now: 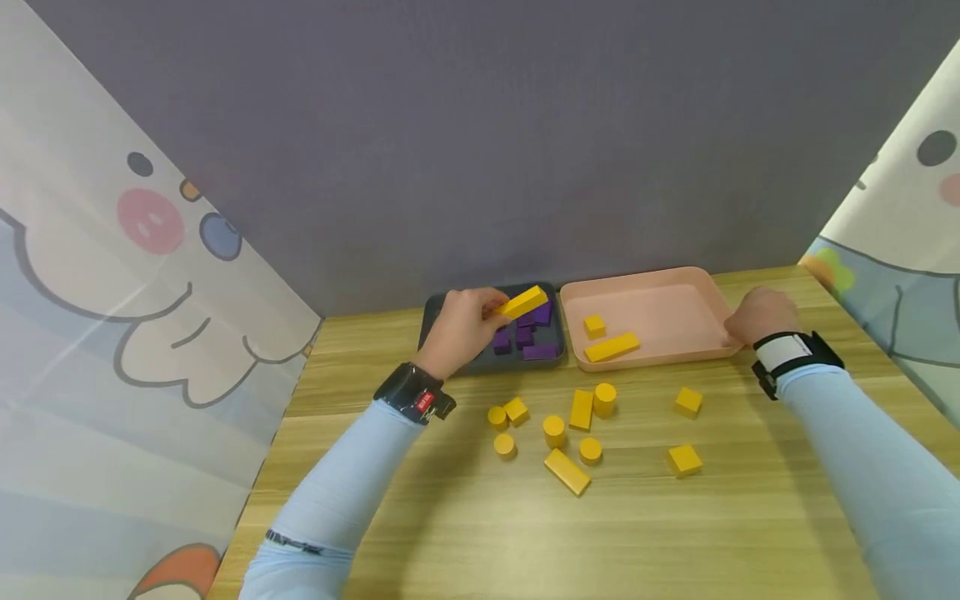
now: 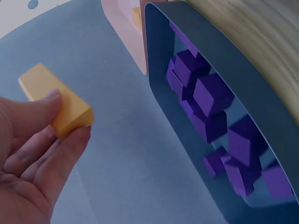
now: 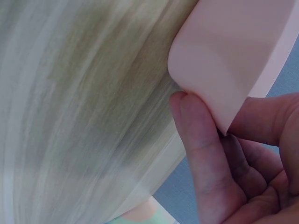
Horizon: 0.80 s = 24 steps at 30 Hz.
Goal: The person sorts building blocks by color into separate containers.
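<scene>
Over the dark grey tray (image 1: 480, 364), my left hand (image 1: 461, 327) pinches a yellow rectangular block (image 1: 522, 302) between thumb and fingers. Several purple blocks (image 2: 212, 95) lie inside that tray; the hand and the yellow block hide part of it. Beside it stands a pink tray (image 1: 667, 312), with a yellow cube (image 1: 595, 326) and a long yellow block (image 1: 612, 347) in its left part. My right hand (image 1: 763, 317) pinches the pink tray's right front corner, thumb on one side of the wall and fingertips against the other, as the right wrist view shows.
On the wooden table (image 1: 637, 533), in front of the trays, several yellow blocks lie scattered: cylinders (image 1: 554, 431), flat bars (image 1: 567, 472) and cubes (image 1: 685, 460). A grey wall (image 1: 480, 150) rises right behind the trays. Printed cloth panels (image 1: 150, 333) flank the table.
</scene>
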Each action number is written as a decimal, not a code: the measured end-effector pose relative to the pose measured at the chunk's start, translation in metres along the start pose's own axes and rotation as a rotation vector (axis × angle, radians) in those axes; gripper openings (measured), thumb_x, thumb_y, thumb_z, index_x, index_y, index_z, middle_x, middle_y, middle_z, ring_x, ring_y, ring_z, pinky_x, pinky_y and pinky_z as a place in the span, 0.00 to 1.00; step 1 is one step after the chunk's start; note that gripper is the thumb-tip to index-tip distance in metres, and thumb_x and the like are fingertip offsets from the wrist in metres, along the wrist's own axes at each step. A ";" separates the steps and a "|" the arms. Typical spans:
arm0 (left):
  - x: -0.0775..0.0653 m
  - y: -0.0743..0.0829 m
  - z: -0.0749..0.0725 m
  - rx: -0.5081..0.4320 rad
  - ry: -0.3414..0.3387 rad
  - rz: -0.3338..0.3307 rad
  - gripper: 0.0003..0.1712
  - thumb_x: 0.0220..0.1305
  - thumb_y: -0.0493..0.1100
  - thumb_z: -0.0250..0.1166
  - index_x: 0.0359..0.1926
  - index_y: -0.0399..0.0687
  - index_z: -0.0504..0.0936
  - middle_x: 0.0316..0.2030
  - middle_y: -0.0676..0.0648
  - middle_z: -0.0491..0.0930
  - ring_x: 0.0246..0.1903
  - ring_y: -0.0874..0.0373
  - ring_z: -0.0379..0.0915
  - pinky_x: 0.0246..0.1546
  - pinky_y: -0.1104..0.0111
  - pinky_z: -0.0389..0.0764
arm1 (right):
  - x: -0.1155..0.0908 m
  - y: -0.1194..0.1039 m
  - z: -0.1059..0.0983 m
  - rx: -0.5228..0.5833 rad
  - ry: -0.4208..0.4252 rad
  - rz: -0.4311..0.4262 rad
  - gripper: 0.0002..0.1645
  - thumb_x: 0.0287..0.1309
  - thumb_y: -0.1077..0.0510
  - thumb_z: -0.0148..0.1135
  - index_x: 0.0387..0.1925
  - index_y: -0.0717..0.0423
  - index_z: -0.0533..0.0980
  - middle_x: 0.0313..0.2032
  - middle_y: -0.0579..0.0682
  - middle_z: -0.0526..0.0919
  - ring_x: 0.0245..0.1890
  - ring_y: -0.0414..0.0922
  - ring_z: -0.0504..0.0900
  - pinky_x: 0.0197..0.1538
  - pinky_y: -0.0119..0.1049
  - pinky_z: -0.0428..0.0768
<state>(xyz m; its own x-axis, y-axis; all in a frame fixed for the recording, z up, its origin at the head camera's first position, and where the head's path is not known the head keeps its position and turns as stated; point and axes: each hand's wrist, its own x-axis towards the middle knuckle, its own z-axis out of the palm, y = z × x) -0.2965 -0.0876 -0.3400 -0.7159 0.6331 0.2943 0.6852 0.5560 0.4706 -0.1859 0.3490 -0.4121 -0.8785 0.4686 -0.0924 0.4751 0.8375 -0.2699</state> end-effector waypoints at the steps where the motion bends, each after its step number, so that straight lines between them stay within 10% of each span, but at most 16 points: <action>1: 0.006 0.001 0.003 -0.013 0.007 -0.008 0.15 0.67 0.39 0.72 0.53 0.40 0.87 0.48 0.42 0.91 0.43 0.53 0.90 0.43 0.67 0.90 | 0.001 0.001 0.000 -0.002 0.002 -0.002 0.16 0.51 0.59 0.58 0.14 0.63 0.73 0.19 0.58 0.75 0.25 0.57 0.76 0.25 0.40 0.73; 12: 0.058 0.027 0.053 -0.111 -0.013 -0.049 0.13 0.68 0.39 0.71 0.51 0.42 0.84 0.48 0.43 0.89 0.46 0.55 0.88 0.45 0.71 0.89 | -0.007 0.011 -0.003 0.017 -0.010 0.025 0.17 0.53 0.58 0.60 0.16 0.65 0.75 0.19 0.57 0.75 0.24 0.56 0.75 0.24 0.38 0.71; 24: 0.083 0.064 0.118 -0.075 -0.108 -0.025 0.10 0.64 0.41 0.75 0.46 0.46 0.87 0.44 0.49 0.89 0.42 0.60 0.84 0.43 0.77 0.85 | -0.015 0.008 -0.005 0.045 -0.016 0.076 0.15 0.53 0.59 0.61 0.18 0.67 0.77 0.18 0.56 0.75 0.24 0.56 0.75 0.25 0.38 0.71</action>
<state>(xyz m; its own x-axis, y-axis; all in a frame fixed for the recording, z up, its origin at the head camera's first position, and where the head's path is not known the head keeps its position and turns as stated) -0.2960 0.0642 -0.3837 -0.7110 0.6763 0.1924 0.6525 0.5327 0.5390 -0.1686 0.3498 -0.4078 -0.8408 0.5256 -0.1296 0.5382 0.7859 -0.3044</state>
